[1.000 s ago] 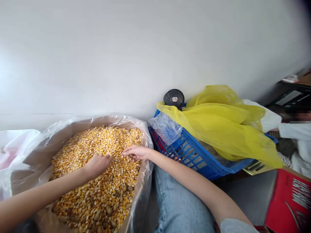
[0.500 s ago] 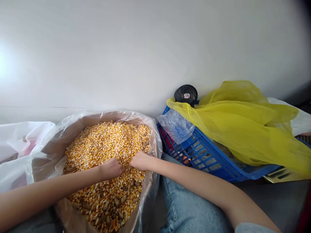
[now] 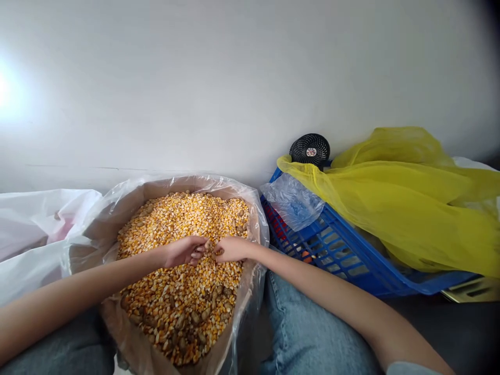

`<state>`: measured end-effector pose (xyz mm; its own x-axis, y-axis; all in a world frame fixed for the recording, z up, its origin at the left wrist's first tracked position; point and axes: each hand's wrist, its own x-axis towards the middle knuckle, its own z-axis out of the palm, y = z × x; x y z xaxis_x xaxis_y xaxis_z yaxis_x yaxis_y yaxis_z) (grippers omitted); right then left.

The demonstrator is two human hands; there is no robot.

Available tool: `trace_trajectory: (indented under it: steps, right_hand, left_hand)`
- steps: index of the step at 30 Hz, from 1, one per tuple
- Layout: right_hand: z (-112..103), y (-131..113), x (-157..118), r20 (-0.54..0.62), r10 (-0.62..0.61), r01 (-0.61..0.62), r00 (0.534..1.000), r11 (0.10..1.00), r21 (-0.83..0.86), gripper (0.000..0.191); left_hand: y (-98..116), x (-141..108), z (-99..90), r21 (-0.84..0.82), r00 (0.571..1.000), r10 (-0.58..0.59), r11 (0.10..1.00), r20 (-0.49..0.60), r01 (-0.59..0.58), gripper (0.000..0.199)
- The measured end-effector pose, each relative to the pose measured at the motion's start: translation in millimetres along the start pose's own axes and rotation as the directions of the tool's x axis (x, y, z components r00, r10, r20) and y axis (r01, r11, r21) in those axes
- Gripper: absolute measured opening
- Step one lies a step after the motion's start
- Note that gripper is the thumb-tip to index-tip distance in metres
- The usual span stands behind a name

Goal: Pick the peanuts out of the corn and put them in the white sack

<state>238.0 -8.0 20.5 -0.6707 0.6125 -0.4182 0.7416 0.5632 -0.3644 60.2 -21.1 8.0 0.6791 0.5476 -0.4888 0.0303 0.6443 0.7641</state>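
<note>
A large lined bag (image 3: pixel 255 224) is filled with yellow corn kernels (image 3: pixel 175 216), with several peanuts (image 3: pixel 195 317) mixed in, mostly at its near side. Over the middle of the corn, my left hand (image 3: pixel 189 250) is closed in a pinch, a small peanut-like piece at its fingertips. Facing it from the right, just a little apart, my right hand (image 3: pixel 231 249) has its fingers curled together; what they hold, if anything, is too small to name.
Right of the bag is a blue basket (image 3: pixel 351 250) with yellow mesh cloth (image 3: pixel 410 198), clear plastic (image 3: pixel 292 200) and a black fan (image 3: pixel 310 150). White bags (image 3: pixel 35 219) lie at left. A pale wall (image 3: pixel 195 88) stands behind; my jeans-covered legs (image 3: pixel 312 328) flank the bag.
Both hands have lifted slightly from the corn. My left hand has turned, showing its fingers, and a small piece now shows at its fingertips. The whole view has shifted slightly, moving the scene rightward.
</note>
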Motion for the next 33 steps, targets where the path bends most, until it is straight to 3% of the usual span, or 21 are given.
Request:
trace_trajectory:
  steps: [2, 3, 5, 7, 8, 10, 11, 12, 14, 16, 17, 19, 22, 25, 27, 28, 30, 32, 33]
  right_hand:
    - [-9, 9, -4, -0.037, 0.010, 0.006, 0.999, 0.911, 0.412, 0.017]
    - [-13, 13, -6, -0.052, 0.018, 0.017, 0.998, 0.788, 0.615, 0.017]
    - [-20, 20, -11, -0.094, 0.035, 0.068, 0.995, 0.457, 0.887, 0.016]
    - [-25, 23, -15, -0.154, 0.055, 0.142, 0.987, 0.186, 0.972, 0.013]
    - [-26, 23, -17, -0.178, 0.064, 0.171, 0.982, 0.102, 0.980, 0.012]
    - [-28, 22, -19, -0.197, 0.075, 0.195, 0.978, 0.030, 0.980, 0.012]
    - [-28, 21, -19, -0.194, 0.079, 0.192, 0.978, 0.033, 0.981, 0.012]
    - [-28, 20, -19, -0.185, 0.086, 0.181, 0.979, 0.053, 0.982, 0.013]
    - [-25, 18, -17, -0.161, 0.103, 0.149, 0.982, 0.112, 0.983, 0.019]
    - [-22, 17, -15, -0.139, 0.120, 0.120, 0.983, 0.155, 0.981, 0.024]
    - [-21, 17, -13, -0.134, 0.127, 0.113, 0.983, 0.161, 0.980, 0.026]
    - [-19, 19, -10, -0.128, 0.135, 0.110, 0.983, 0.136, 0.985, 0.025]
    - [-22, 23, -9, -0.095, 0.128, 0.097, 0.987, -0.003, 0.995, 0.022]
    - [-30, 26, -12, -0.075, 0.095, 0.089, 0.993, -0.150, 0.985, 0.020]
    - [-37, 27, -16, -0.093, 0.113, 0.114, 0.989, -0.193, 0.975, 0.020]
    - [-40, 28, -18, -0.105, 0.135, 0.131, 0.985, -0.197, 0.972, 0.022]
    - [-43, 29, -20, -0.136, 0.186, 0.168, 0.973, -0.169, 0.971, 0.027]
    - [-44, 30, -21, -0.172, 0.251, 0.194, 0.952, -0.064, 0.979, 0.035]
    - [-44, 30, -20, -0.193, 0.293, 0.193, 0.936, 0.032, 0.981, 0.038]
  left_hand:
    - [2, -1, -0.6, -0.193, 1.000, 0.014, 0.981, 0.022, -0.010, 0.011]
    - [2, -2, -0.2, -0.236, 0.999, 0.023, 0.972, 0.030, -0.015, 0.009]
    - [1, -1, 2.2, -0.231, 0.998, 0.035, 0.973, 0.050, -0.022, 0.014]
    - [-2, 1, 6.3, -0.108, 0.999, 0.024, 0.994, 0.048, -0.019, 0.021]
    - [-5, 3, 9.0, 0.005, 0.999, 0.011, 1.000, 0.033, -0.012, 0.026]
    - [-13, 7, 15.2, 0.334, 1.000, -0.003, 0.943, -0.017, 0.009, 0.034]
    - [-17, 8, 18.8, 0.529, 0.999, 0.017, 0.848, -0.042, 0.008, 0.034]
    - [-22, 9, 22.7, 0.716, 0.997, 0.059, 0.698, -0.055, -0.002, 0.033]
    - [-33, 11, 30.9, 0.957, 0.985, 0.172, 0.285, -0.005, -0.045, 0.028]
    - [-45, 13, 38.9, 0.992, 0.970, 0.219, -0.095, 0.102, -0.082, 0.025]
    - [-51, 14, 42.3, 0.970, 0.966, 0.213, -0.223, 0.148, -0.099, 0.025]
    - [-64, 19, 47.2, 0.920, 0.959, 0.181, -0.367, 0.217, -0.139, 0.026]
    - [-81, 28, 49.2, 0.876, 0.953, 0.133, -0.445, 0.271, -0.187, 0.024]
    - [-85, 33, 46.7, 0.893, 0.957, 0.118, -0.405, 0.265, -0.197, 0.021]
    - [-78, 32, 43.4, 0.953, 0.966, 0.133, -0.238, 0.222, -0.186, 0.019]
    - [-71, 31, 41.3, 0.980, 0.972, 0.134, -0.087, 0.192, -0.182, 0.019]
    - [-54, 26, 36.0, 0.934, 0.989, 0.091, 0.328, 0.117, -0.140, 0.020]
    - [-37, 21, 29.5, 0.701, 0.998, -0.026, 0.713, 0.049, -0.016, 0.024]
    - [-30, 19, 25.9, 0.546, 0.996, -0.082, 0.836, 0.033, 0.051, 0.028]
